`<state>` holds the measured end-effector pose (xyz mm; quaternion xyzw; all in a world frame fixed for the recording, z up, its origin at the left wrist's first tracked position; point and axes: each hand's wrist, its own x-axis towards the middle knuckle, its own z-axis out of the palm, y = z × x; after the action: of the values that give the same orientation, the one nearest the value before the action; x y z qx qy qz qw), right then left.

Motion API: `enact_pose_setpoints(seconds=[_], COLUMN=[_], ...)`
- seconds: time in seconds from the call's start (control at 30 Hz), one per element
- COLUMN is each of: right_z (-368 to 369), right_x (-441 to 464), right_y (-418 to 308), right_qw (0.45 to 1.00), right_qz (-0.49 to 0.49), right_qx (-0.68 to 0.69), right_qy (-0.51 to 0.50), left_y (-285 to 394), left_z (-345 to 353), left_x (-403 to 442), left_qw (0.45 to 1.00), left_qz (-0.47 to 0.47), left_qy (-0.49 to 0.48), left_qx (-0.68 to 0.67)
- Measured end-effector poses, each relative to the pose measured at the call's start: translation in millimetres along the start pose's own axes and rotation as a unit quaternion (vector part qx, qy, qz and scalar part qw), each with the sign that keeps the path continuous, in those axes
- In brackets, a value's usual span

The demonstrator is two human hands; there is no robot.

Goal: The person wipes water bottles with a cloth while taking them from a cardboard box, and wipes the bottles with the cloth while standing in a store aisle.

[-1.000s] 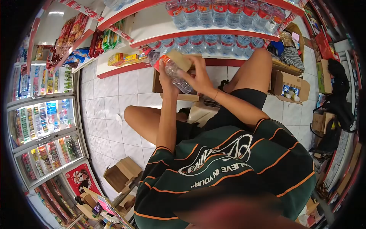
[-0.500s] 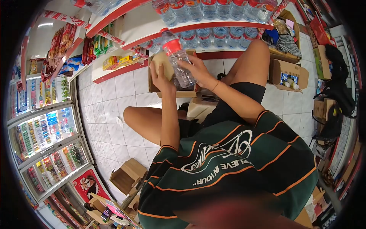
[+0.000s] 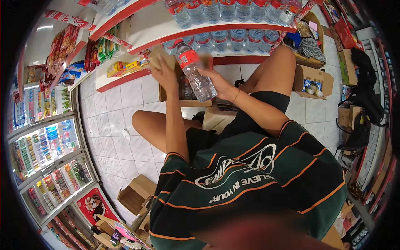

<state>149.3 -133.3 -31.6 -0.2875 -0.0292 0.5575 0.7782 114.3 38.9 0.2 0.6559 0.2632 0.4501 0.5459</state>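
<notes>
My right hand point(image 3: 220, 83) is closed round the lower part of a clear water bottle point(image 3: 195, 77), which has a red label and red cap and tilts with its cap toward the shelf. In my left hand point(image 3: 166, 76) is a pale yellowish cloth point(image 3: 160, 59), slightly blurred, held left of the bottle near the shelf edge. Behind and below the bottle, an open cardboard box point(image 3: 192, 103) stands on the floor between my legs, with clear bottles partly visible inside.
Shelves point(image 3: 225, 30) with rows of red-labelled bottles stand ahead. Yellow boxes point(image 3: 125, 68) lie on the low shelf. An open carton point(image 3: 313, 79) is at the right, another carton point(image 3: 136, 194) at the lower left. A glass-door fridge point(image 3: 46, 146) stands at the left.
The cloth first lay against the bottle; my left hand has moved away with it toward the left. My right hand now holds the bottle alone, its label turned more into view.
</notes>
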Motion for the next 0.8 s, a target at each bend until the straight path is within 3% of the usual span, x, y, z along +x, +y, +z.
enact_pose_setpoints(seconds=[0.03, 0.1, 0.4, 0.43, 0.5, 0.53, 0.6, 0.63, 0.7, 0.73, 0.8], right_z=[-5, -11, -14, -20, -24, -19, -8, -5, -1, 0, 2], right_x=[4, 11, 10, 12, 13, 11, 6, 5, 5, 5, 5], right_y=[3, 12, -9, -9, -3, -1, 5, 10, 16, 17, 18], right_qw=[1.0, 0.999, 0.989, 0.99, 0.992, 0.991, 0.992, 0.992, 0.995, 0.997, 0.996], right_qz=[0.004, 0.028, -0.016, -0.016, -0.011, 0.002, 0.01, 0.011, 0.048, 0.059, 0.04], right_qx=[-0.002, 0.031, 0.068, 0.065, 0.079, 0.077, 0.071, 0.067, 0.018, 0.022, 0.003], right_qy=[-0.001, 0.025, 0.127, 0.122, 0.1, 0.105, 0.105, 0.103, 0.08, 0.053, 0.076], left_y=[-7, -19, 27, 24, 15, 5, -18, -20, -21, -6, -1], left_z=[3, 6, -20, -19, -20, -19, -17, -17, -14, -3, -4], left_x=[-3, -11, -104, -98, -71, -55, -27, -21, -10, -22, -33], left_qw=[1.0, 0.988, 0.97, 0.97, 0.994, 0.994, 0.976, 0.976, 0.943, 0.972, 0.971], left_qz=[-0.001, -0.047, -0.054, -0.054, -0.101, -0.101, 0.129, 0.13, 0.18, 0.071, 0.03], left_qy=[0.004, -0.149, -0.227, -0.228, -0.048, -0.047, 0.015, 0.019, -0.078, -0.055, -0.088], left_qx=[0.001, 0.011, 0.07, 0.07, 0.013, 0.012, 0.176, 0.175, 0.268, 0.218, 0.219])
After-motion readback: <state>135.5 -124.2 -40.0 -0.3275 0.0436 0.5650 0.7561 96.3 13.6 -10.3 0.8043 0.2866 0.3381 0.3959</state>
